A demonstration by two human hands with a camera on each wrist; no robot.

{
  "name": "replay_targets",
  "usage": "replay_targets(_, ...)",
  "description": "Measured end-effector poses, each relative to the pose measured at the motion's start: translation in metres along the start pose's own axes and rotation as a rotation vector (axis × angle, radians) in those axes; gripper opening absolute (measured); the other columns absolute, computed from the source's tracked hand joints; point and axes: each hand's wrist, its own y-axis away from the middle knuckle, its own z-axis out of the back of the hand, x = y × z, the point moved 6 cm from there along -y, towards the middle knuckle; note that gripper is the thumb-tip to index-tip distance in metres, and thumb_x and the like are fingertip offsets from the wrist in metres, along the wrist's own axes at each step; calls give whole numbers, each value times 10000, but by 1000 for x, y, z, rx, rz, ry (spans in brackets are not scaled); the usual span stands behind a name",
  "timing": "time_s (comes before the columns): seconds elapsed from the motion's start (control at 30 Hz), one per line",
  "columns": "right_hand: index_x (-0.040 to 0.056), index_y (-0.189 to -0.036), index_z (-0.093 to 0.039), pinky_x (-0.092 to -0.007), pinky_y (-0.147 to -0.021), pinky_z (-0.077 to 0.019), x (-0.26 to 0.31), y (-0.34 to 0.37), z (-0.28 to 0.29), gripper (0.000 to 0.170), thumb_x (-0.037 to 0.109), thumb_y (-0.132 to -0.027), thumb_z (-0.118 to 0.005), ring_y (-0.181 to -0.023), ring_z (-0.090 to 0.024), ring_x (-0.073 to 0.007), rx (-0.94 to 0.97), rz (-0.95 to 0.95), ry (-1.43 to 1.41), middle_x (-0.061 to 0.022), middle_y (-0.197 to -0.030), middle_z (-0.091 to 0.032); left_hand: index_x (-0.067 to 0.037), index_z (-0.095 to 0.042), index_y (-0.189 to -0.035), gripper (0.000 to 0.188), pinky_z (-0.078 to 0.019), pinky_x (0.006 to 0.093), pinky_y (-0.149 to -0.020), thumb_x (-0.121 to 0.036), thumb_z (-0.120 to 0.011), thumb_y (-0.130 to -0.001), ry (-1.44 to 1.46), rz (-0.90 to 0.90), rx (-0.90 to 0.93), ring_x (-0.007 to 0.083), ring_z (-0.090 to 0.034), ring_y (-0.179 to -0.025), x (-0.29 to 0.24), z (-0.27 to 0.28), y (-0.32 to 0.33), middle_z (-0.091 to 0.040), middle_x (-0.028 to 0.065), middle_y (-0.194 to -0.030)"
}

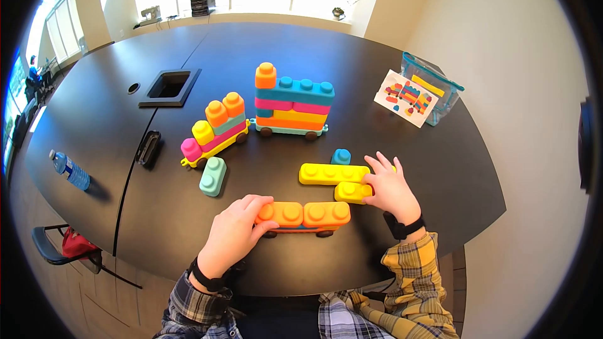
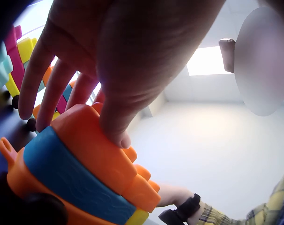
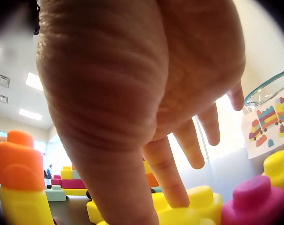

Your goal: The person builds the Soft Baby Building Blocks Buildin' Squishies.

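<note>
My left hand [image 1: 232,232] grips the left end of a block wagon, its thumb on the near side and fingers over the far side. Two orange blocks [image 1: 326,214] top this wagon, above a blue block [image 2: 71,171] on an orange wheeled base [image 2: 21,180]. To its right, my right hand [image 1: 394,189] pinches a short yellow block [image 1: 352,193] between thumb and index finger, the other fingers spread. That block lies against a long yellow block [image 1: 326,174], with a small blue block [image 1: 341,156] behind. In the right wrist view, a pink block [image 3: 253,202] stands beside the right hand.
Farther back stand a taller block wagon [image 1: 294,110] and a stepped block wagon [image 1: 217,132], with a mint block [image 1: 213,177] in front. A picture card [image 1: 406,98] leans on a clear pouch [image 1: 443,88] at the right. A water bottle [image 1: 70,171] stands far left.
</note>
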Motion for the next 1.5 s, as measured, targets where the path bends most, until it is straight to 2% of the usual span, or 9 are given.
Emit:
replay_targets(0.33,16,-998,-692,-555,-1247,-343,4,4,-3,326,113,-710,-812,-1517,-402,-391,-113,59,-193,-194,-1493,-560,-47,-667,-1261,573,-575,414,-931,-243,-915,-784,23,2,-29,369,-701,-1080,8,9,3,-721,133,-1167)
replay_targets(0.43,26,-1023,-674,-520,-1182,-418,9,8,6,352,118,-713,-812,-1408,-526,-374,-197,121,-186,-185,-1358,-642,-56,-669,-1259,552,-577,413,-924,-230,-909,-793,34,17,-27,368,-702,-1075,11,8,3,-722,133,-1158)
replay_targets(0.5,30,-1052,-659,-475,-1010,-537,4,11,8,372,120,-721,-802,-1138,-688,-352,-125,4,-269,-162,-1153,-709,-61,-669,-1262,547,-577,413,-921,-224,-906,-796,35,17,-33,367,-703,-1070,11,8,4,-722,132,-1154)
replay_targets(0.53,30,-1052,-659,-475,-1010,-537,5,14,10,372,120,-721,-802,-1138,-688,-352,-124,6,-269,-162,-1153,-709,-61,-667,-1265,550,-576,413,-922,-223,-905,-797,36,22,-26,367,-703,-1068,11,8,4,-722,132,-1154)
replay_targets(0.6,34,-1093,-653,-424,-817,-582,7,20,23,400,120,-734,-807,-854,-718,-333,-251,5,-297,-143,-1004,-724,-62,-665,-1268,552,-575,413,-923,-221,-904,-797,37,29,-18,367,-703,-1067,12,8,5,-721,132,-1154)
replay_targets(0.7,37,-1138,-654,-395,-740,-584,18,24,52,406,126,-774,-812,-766,-705,-317,-459,23,-546,-139,-982,-720,-66,-658,-1284,562,-586,405,-905,-221,-902,-803,37,20,-16,356,-706,-1059,13,6,4,-719,132,-1158)
replay_targets(0.9,30,-1338,-633,-412,-1006,-565,98,23,68,484,140,-895,-793,-1164,-695,-351,-414,440,-764,-196,-1282,-687,-65,-623,-1368,658,-616,410,-886,-158,-920,-788,175,65,-62,283,-720,-1090,9,9,7,-717,108,-1212)
replay_targets(1.1,75,-1410,-621,-428,-965,-583,136,12,54,497,136,-937,-760,-1140,-690,-356,-299,537,-787,-154,-1326,-659,-19,-602,-1364,625,-642,387,-935,-39,-885,-807,341,75,-59,282,-741,-1100,13,9,5,-704,139,-1238)
replay_targets(1.5,149,-1391,-668,-401,-828,-625,143,17,45,486,143,-916,-772,-1077,-727,-304,-434,543,-640,-103,-1305,-690,-19,-575,-1409,671,-632,371,-1009,49,-856,-804,372,114,-59,236,-692,-1141,15,2,7,-656,117,-1302)
